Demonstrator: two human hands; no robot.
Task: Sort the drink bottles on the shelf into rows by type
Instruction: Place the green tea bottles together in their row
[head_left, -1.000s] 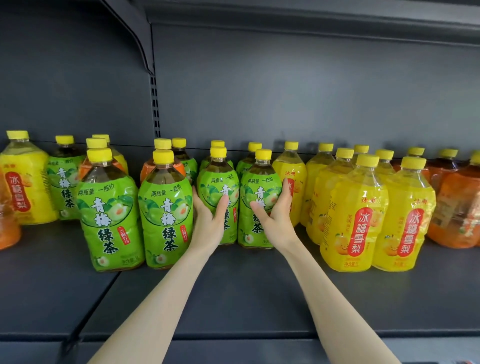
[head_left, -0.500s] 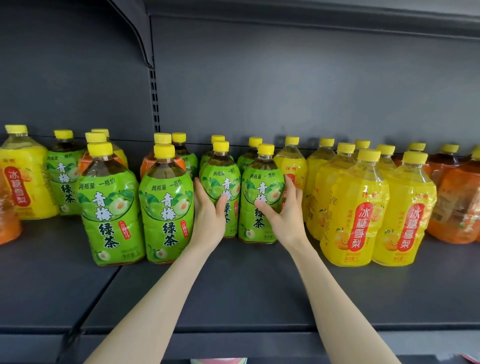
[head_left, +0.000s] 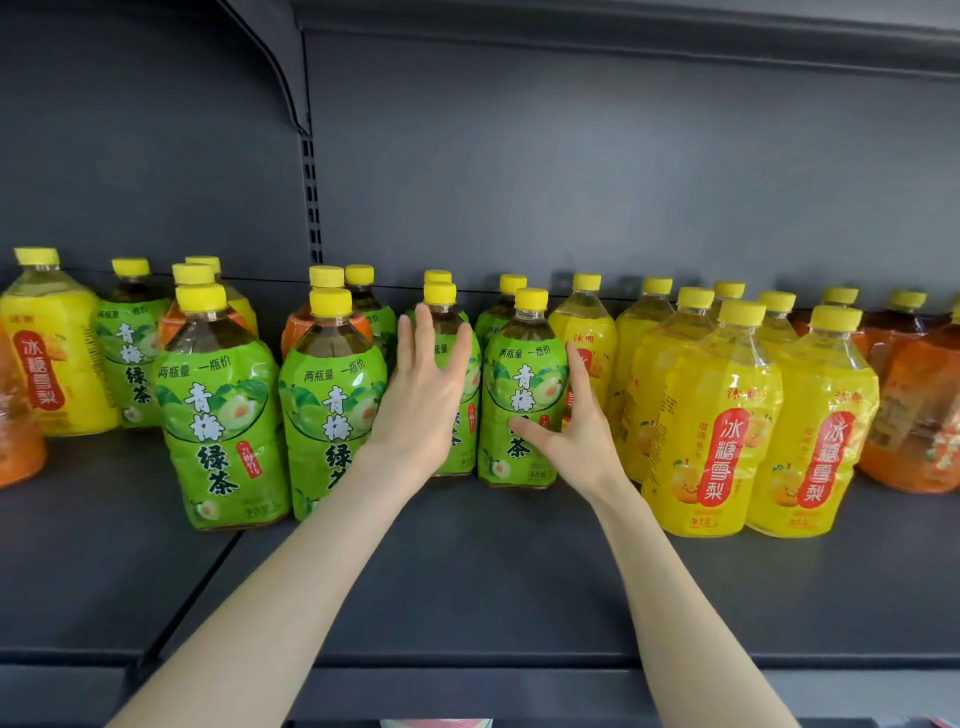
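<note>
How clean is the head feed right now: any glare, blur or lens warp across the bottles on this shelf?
Head view: the light is soft and even. The green-label bottle at centre reads sharp. There is a faint sheen on the wrap of the yellow bottles. The orange bottles at far right are smeared and lean outward from wide-angle warp.

A person's two bare arms
The left hand (head_left: 423, 410) and right hand (head_left: 576, 436) are uncovered, with slim fingers; both forearms are bare along all that shows.
</note>
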